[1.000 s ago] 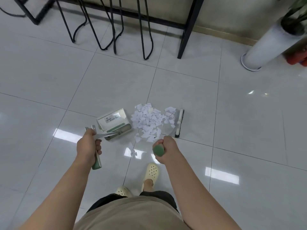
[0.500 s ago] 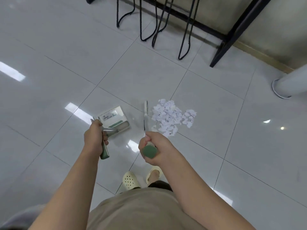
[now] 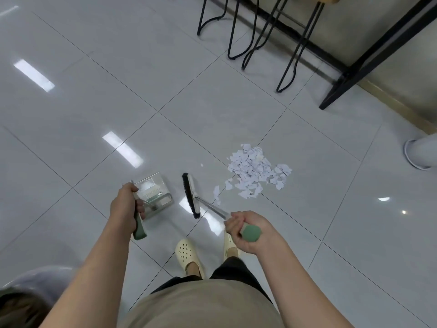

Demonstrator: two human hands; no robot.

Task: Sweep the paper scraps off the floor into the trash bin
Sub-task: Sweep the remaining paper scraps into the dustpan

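Left hand: wrapped round green-handled clear plastic dustpan. Right hand: gripping green-handled black-bristled broom, between dustpan and pile of white paper scraps on grey tiled floor.

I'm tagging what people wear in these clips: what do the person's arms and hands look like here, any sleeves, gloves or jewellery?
Both forearms are bare up to the frame edge: no sleeves in view. The left hand and right hand wear no gloves; no rings, watch or wristband are visible. Below them shows a beige top.
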